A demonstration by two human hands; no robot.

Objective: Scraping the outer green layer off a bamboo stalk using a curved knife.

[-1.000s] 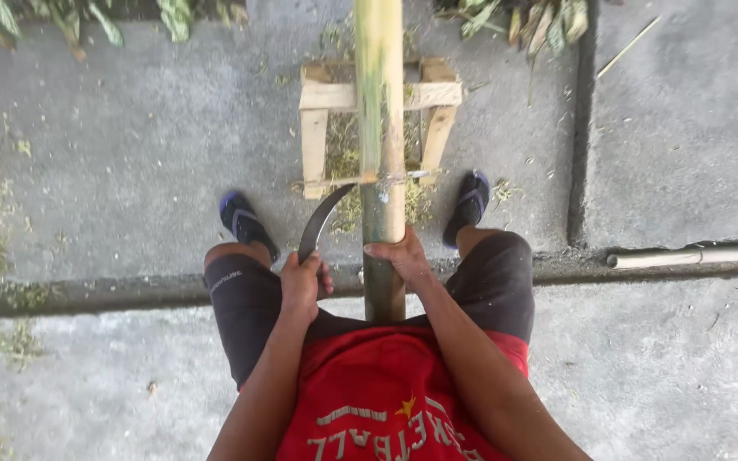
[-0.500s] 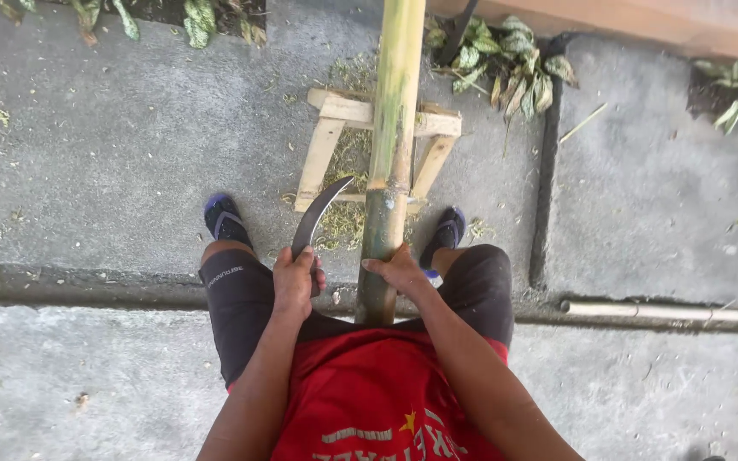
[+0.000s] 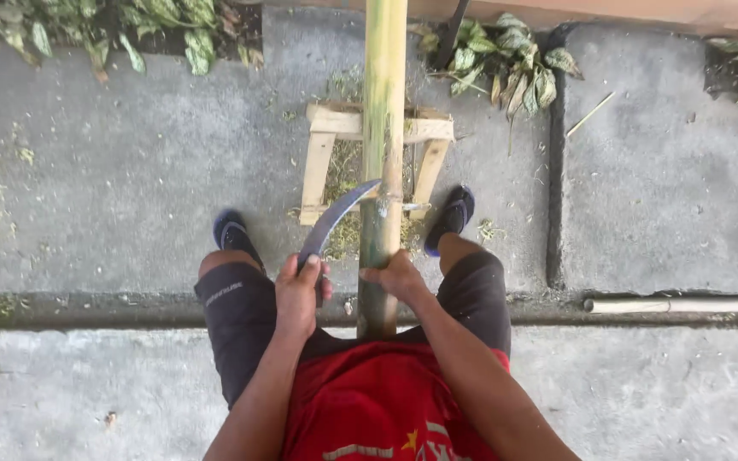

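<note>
I count one long green bamboo pole (image 3: pixel 383 154), one curved blade (image 3: pixel 335 218), one small wooden stand (image 3: pixel 328 128) and my two hands. The pole runs away from me between my knees, its far stretch lying over the top of the stand. My left hand (image 3: pixel 298 294) sits just left of the pole, fingers wrapped tight round the knife handle, and the blade arcs up and rightward until its tip meets the pole's left edge. My right hand (image 3: pixel 399 277) is pressed against the pole near its close end, fingers curled partly round it, gripping. Green shavings lie on the concrete under the stand, beneath the pole. My two dark sandals, one (image 3: pixel 232 232) left of the pole and one (image 3: pixel 453 218) right of it, flank the stand's near legs. A second, paler pole (image 3: pixel 676 305) lies along the gutter well to the right of the bamboo, and leafy plants (image 3: pixel 506 55) grow beyond the stand.
</note>
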